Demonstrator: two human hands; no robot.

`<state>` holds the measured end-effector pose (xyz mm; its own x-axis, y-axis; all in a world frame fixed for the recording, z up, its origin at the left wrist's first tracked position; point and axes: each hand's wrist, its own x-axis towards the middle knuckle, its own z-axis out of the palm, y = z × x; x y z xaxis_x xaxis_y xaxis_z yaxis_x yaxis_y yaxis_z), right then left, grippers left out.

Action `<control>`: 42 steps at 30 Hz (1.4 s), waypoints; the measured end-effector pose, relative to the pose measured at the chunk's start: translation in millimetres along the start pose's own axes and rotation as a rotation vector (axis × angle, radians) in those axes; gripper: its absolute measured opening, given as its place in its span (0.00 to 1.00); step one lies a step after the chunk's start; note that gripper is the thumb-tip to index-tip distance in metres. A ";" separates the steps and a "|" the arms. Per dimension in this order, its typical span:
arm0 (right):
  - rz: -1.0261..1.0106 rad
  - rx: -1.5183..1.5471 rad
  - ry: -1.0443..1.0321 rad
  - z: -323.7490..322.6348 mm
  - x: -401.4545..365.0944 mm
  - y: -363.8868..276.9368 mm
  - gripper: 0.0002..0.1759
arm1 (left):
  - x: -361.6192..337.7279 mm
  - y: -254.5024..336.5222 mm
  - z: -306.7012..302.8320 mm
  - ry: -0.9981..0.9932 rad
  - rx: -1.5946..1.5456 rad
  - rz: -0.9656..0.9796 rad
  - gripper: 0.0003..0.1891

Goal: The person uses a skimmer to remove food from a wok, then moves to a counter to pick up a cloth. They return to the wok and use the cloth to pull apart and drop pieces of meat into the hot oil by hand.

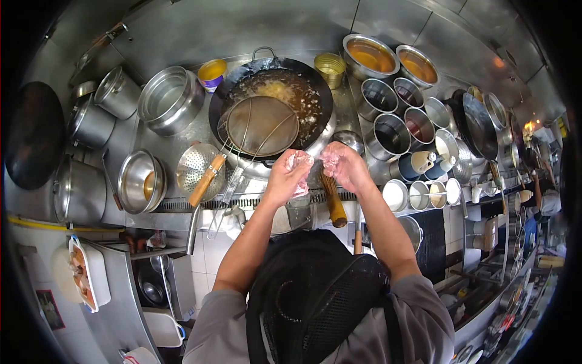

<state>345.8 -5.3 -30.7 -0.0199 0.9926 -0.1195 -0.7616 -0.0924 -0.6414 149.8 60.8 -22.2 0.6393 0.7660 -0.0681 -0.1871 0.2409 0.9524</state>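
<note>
Over the near rim of a large wok (219, 103) of bubbling brown oil, both my hands are raised. My left hand (288, 176) is curled around pale pink pieces with a white coating (301, 162), which look like floured raw meat. Close beside it, my right hand (343, 166) has its fingers bent inward and smeared with white. Whatever it pinches is too small to name. A round mesh strainer (262, 126) rests across the wok, its handle toward me. Pale bits fry in the oil (276, 90) behind the strainer.
A perforated ladle (197, 173), steel bowls (138, 182) and a big pot (171, 100) stand left. At right are sauce containers (390, 134), white seasoning tubs (395, 195) and pans of orange liquid (371, 56). A wooden-handled tool (334, 203) lies below my right hand.
</note>
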 end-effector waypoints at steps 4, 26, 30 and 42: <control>-0.076 -0.157 0.183 14.7 2.6 2.7 0.12 | 0.8 -0.2 2.2 0.042 -0.071 -0.061 0.08; -0.301 -1.940 0.121 -28.2 201.7 -47.1 0.17 | -40.2 0.0 -20.5 0.164 -0.447 -0.221 0.16; -0.364 -1.904 0.294 -16.1 220.9 -52.8 0.16 | -37.6 4.1 -21.5 0.139 -0.444 -0.185 0.14; -0.419 -1.678 -0.193 90.8 -22.2 4.4 0.23 | -21.4 1.2 -31.0 -0.090 0.042 -0.020 0.14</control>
<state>284.1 -20.6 38.0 -0.1796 0.9513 0.2506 0.7058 0.3020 -0.6408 112.8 63.2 -28.8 0.7074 0.7041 -0.0622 -0.1434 0.2292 0.9628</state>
